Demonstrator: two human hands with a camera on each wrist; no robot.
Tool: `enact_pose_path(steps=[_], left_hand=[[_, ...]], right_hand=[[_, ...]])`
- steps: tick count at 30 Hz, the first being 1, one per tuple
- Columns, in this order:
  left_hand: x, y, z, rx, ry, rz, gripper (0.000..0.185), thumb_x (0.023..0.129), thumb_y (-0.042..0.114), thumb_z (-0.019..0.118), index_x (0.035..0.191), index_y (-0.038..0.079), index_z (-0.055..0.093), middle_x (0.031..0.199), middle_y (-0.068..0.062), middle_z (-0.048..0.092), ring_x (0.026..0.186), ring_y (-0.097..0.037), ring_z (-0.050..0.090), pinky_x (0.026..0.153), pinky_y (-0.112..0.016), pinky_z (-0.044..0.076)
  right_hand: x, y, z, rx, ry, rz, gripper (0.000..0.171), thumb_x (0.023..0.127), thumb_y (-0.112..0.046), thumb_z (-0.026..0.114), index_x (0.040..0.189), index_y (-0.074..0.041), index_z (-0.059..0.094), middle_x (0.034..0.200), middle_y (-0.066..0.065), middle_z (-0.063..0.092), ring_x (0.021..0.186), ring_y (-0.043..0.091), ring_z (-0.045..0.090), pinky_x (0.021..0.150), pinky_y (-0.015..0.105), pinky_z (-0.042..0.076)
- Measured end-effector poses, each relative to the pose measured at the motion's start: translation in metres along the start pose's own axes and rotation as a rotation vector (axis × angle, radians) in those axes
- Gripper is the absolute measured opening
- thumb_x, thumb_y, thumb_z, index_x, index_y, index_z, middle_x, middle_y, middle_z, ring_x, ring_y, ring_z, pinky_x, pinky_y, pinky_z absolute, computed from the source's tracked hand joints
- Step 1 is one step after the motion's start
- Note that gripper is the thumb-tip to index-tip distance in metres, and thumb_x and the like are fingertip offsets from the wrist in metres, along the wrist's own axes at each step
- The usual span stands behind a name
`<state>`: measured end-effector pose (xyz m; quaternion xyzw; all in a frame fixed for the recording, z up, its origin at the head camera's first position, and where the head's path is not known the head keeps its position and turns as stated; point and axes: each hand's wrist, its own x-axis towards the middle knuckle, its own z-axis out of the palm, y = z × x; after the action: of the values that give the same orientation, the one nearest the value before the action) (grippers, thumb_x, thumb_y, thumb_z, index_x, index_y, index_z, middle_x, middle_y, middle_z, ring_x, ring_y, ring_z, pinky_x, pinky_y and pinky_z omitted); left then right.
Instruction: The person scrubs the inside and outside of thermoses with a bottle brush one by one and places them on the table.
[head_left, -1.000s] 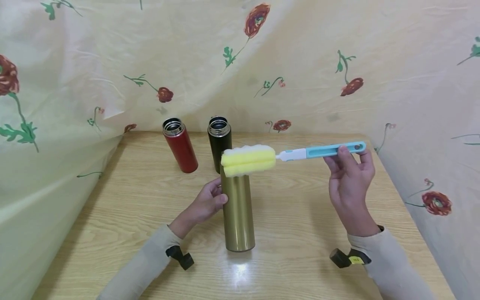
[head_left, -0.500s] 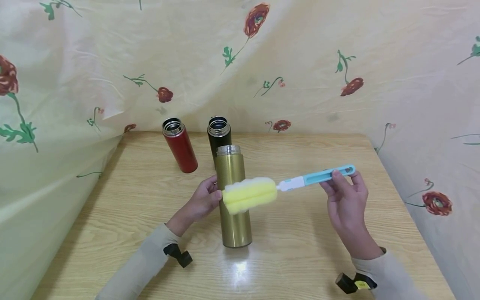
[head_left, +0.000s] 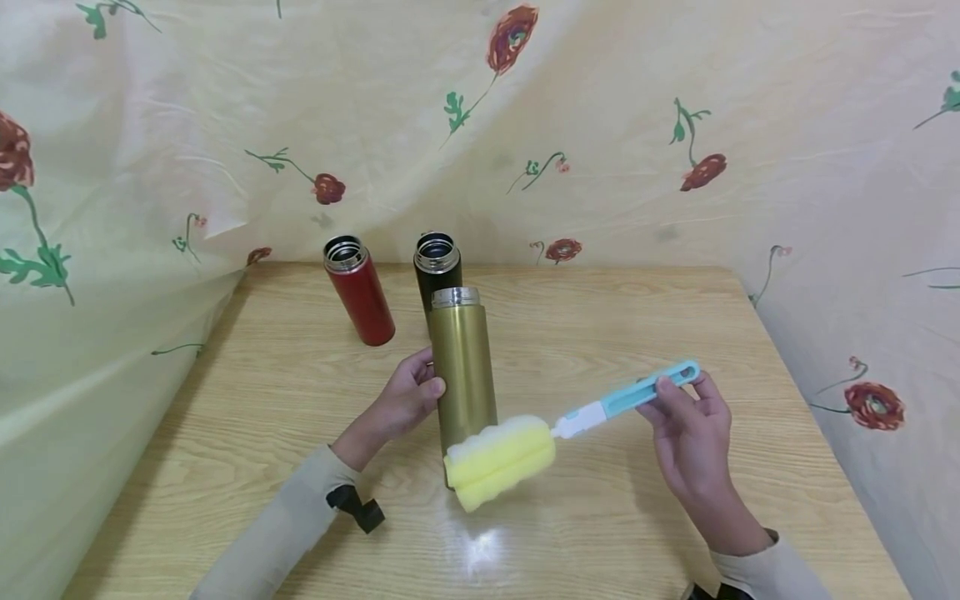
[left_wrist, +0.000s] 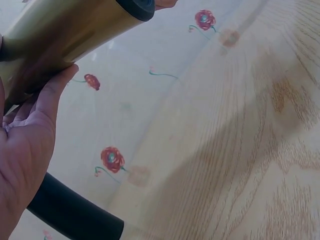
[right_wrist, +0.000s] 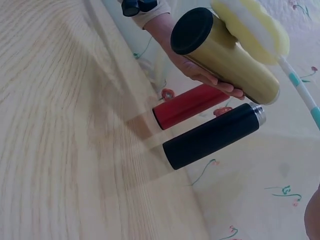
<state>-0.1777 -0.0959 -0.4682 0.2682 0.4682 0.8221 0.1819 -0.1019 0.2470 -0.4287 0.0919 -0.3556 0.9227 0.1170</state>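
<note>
Head view: The gold flask [head_left: 462,375] stands upright near the middle of the counter [head_left: 262,433], long axis vertical, open mouth up. The left hand [head_left: 405,402] wraps its fingers [head_left: 429,387] around the flask body from the 9 o'clock side, at mid-height. The right hand [head_left: 686,433] pinches the blue handle of the bottle brush [head_left: 577,425] between thumb and fingers, near the handle's loop end. The brush's long axis runs from 2 o'clock at the handle down to 8 o'clock at the yellow sponge head [head_left: 498,461], which sits in front of the flask's lower body, well below the mouth. The flask mouth lies at 11 o'clock from the sponge head. The left hand is the nearer hand to the flask. The red flask [head_left: 360,292] and the black flask [head_left: 437,267] stand at 12 o'clock, near the back edge. Open counter lies at 3 o'clock of the gold flask.

Left wrist view: The left hand [left_wrist: 25,150] lies against the gold flask [left_wrist: 65,35], palm and thumb curled against its wall. The flask's black base is off the counter.

Right wrist view: The sponge head [right_wrist: 252,27] overlaps the gold flask's [right_wrist: 225,55] side. The right hand's fingers cannot be told here.
</note>
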Motion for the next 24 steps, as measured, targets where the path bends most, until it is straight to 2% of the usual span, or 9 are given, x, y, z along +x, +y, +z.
enact_pose_path(steps=[4, 11, 17, 24], left_hand=[[-0.001, 0.001, 0.001, 0.007, 0.014, -0.011, 0.07, 0.084, 0.046, 0.082, 0.133, 0.006, 0.052, 0.112, -0.002, 0.072, 0.102, -0.012, 0.069, 0.086, -0.026, 0.059], [-0.001, -0.001, -0.001, -0.017, 0.011, 0.011, 0.066, 0.085, 0.044, 0.082, 0.131, 0.007, 0.053, 0.111, -0.001, 0.071, 0.101, -0.011, 0.069, 0.085, -0.024, 0.059], [-0.001, -0.002, -0.002, -0.041, 0.012, 0.017, 0.063, 0.086, 0.042, 0.082, 0.13, 0.008, 0.055, 0.11, -0.001, 0.071, 0.1, -0.01, 0.069, 0.084, -0.024, 0.059], [-0.003, -0.001, 0.0, -0.04, -0.011, 0.012, 0.062, 0.086, 0.043, 0.081, 0.131, 0.009, 0.055, 0.114, -0.001, 0.072, 0.103, -0.012, 0.069, 0.088, -0.025, 0.059]], right_hand=[[-0.001, 0.001, -0.002, -0.052, -0.032, 0.002, 0.023, 0.101, 0.017, 0.039, 0.109, 0.005, 0.058, 0.095, 0.016, 0.073, 0.088, 0.025, 0.076, 0.082, 0.037, 0.061], [-0.001, 0.004, -0.001, -0.014, -0.098, -0.003, 0.026, 0.1, 0.018, 0.037, 0.109, 0.007, 0.058, 0.095, 0.018, 0.074, 0.087, 0.026, 0.076, 0.079, 0.036, 0.062], [0.002, 0.004, -0.001, -0.139, 0.004, 0.021, 0.023, 0.102, 0.013, 0.042, 0.107, -0.001, 0.059, 0.093, 0.008, 0.073, 0.088, 0.019, 0.076, 0.084, 0.034, 0.059], [0.013, 0.007, 0.004, -0.026, 0.07, 0.028, 0.014, 0.102, 0.012, 0.046, 0.107, 0.004, 0.057, 0.095, 0.013, 0.071, 0.09, 0.023, 0.076, 0.088, 0.033, 0.059]])
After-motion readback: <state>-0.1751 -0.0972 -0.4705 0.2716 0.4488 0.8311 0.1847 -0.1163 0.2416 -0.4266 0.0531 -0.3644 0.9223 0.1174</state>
